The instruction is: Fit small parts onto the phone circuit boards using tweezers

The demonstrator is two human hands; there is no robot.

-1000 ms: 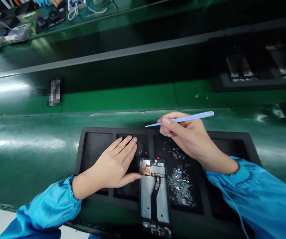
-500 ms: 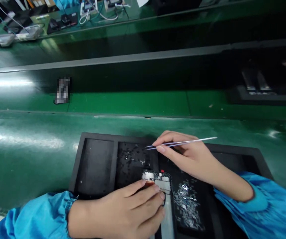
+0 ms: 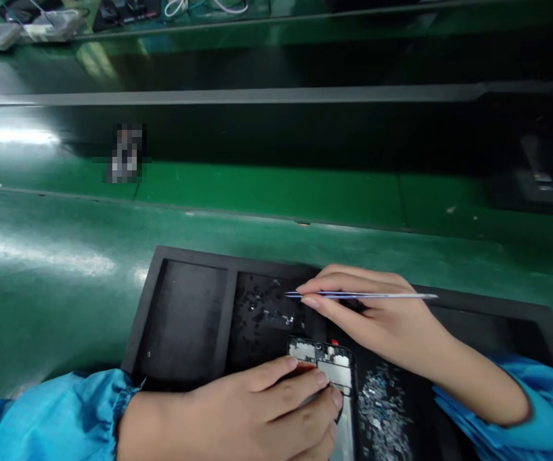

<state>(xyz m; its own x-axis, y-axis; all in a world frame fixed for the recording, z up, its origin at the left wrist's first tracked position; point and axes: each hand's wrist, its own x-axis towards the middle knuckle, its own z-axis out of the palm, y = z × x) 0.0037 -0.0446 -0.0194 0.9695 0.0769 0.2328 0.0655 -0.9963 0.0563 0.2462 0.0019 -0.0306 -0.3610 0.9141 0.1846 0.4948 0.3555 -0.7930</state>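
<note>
A phone body with its inside exposed (image 3: 341, 374) lies over the black tray (image 3: 194, 253). My left hand (image 3: 261, 410) lies across it from the left, the fingers curled together over its face; the thumb is hidden. Between the thumb and fingers of my right hand (image 3: 377, 307) is a pair of thin metal tweezers (image 3: 396, 296). They point left, held nearly level, with their tips above a compartment of small dark parts (image 3: 257, 307). Beyond the phone's top edge, the tips appear to touch nothing. A small red tab (image 3: 335, 342) shows by the phone's top edge.
Right of the phone, a heap of small shiny parts (image 3: 384, 413) fills part of another compartment. A blurred-out device (image 3: 127, 153) lies on the green surface farther off. At the far right is a dark tray (image 3: 550, 186). Cables (image 3: 231, 6) and equipment sit along the back.
The view has tilted down and shifted, so the far bench slides up and the tray looks larger. The tweezers now lie more level, their tips closer together. My left hand stays on the phone.
</note>
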